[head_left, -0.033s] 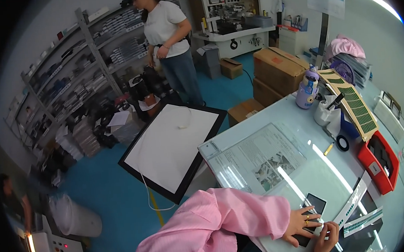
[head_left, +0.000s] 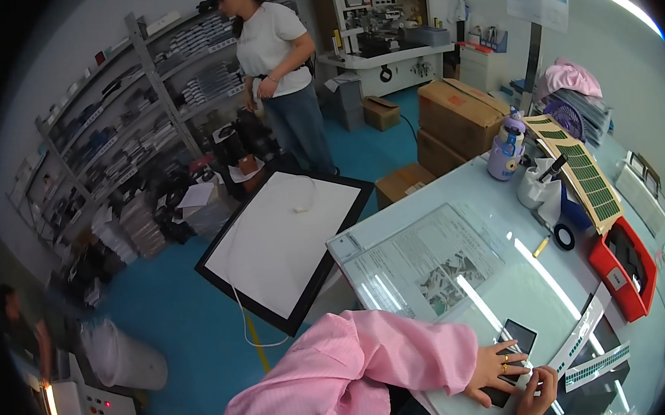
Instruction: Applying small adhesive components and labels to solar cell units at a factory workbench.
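My left hand (head_left: pixel 498 373), in a pink sleeve, lies with fingers spread across a dark rectangular panel (head_left: pixel 520 335) on the glass-topped table (head_left: pixel 446 184). Rings show on its fingers. Close beside its fingertips, my right hand (head_left: pixel 537 397) has its thumb and fingers pinched together at the panel's edge. Whatever is between them is too small to make out. To the right of the hands lie a white strip with green pieces (head_left: pixel 584 330) and a second such strip (head_left: pixel 598 366), partly over dark sheets (head_left: pixel 589 401).
A red bin (head_left: pixel 634 308) with black pieces stands at the right. Behind it are a roll of black tape (head_left: pixel 564 236), a yellow marker (head_left: pixel 540 247) and a purple cup (head_left: pixel 503 166). A black-framed white panel (head_left: pixel 274 250) is left of the table. A person (head_left: pixel 276 65) stands by the shelves.
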`<state>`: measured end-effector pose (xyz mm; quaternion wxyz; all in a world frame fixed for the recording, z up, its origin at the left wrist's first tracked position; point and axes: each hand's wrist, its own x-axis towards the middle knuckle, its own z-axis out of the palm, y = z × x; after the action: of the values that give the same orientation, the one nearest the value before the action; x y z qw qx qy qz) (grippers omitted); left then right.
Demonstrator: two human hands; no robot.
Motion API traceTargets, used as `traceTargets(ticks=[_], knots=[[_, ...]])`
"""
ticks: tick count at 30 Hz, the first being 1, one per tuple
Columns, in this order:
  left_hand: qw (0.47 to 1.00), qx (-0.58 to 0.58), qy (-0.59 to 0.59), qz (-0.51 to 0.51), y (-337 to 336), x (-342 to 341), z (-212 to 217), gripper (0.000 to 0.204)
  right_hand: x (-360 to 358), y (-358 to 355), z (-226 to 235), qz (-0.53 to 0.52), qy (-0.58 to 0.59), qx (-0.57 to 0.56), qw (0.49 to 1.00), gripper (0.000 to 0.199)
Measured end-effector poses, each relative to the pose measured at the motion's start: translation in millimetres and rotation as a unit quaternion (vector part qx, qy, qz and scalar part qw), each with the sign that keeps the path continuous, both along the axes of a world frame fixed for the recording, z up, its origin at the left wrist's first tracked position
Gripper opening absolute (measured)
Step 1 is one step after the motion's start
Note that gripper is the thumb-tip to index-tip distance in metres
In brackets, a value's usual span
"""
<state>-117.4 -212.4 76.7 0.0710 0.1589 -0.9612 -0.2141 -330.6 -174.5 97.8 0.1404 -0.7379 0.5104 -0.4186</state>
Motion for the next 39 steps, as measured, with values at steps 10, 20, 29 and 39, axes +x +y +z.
traceTargets(ticks=[10,20,29,39], knots=[[0.999,0.003,0.038,0.008,7,3,-5,0.074,1,5,1,0.009,-0.004,0.031,0.999,0.010],[0.992,-0.043,0.108,0.047,1,0,-6,0.069,-1,-10,-3,-0.007,-0.022,0.028,0.999,0.004],[0.946,-0.015,0.318,0.057,-71,-9,-7,0.025,-7,-62,48,0.015,-0.004,0.030,0.999,0.008],[0.858,-0.093,0.428,0.267,-192,-28,12,0.005,8,-271,77,-0.030,0.208,-0.147,0.967,0.046]])
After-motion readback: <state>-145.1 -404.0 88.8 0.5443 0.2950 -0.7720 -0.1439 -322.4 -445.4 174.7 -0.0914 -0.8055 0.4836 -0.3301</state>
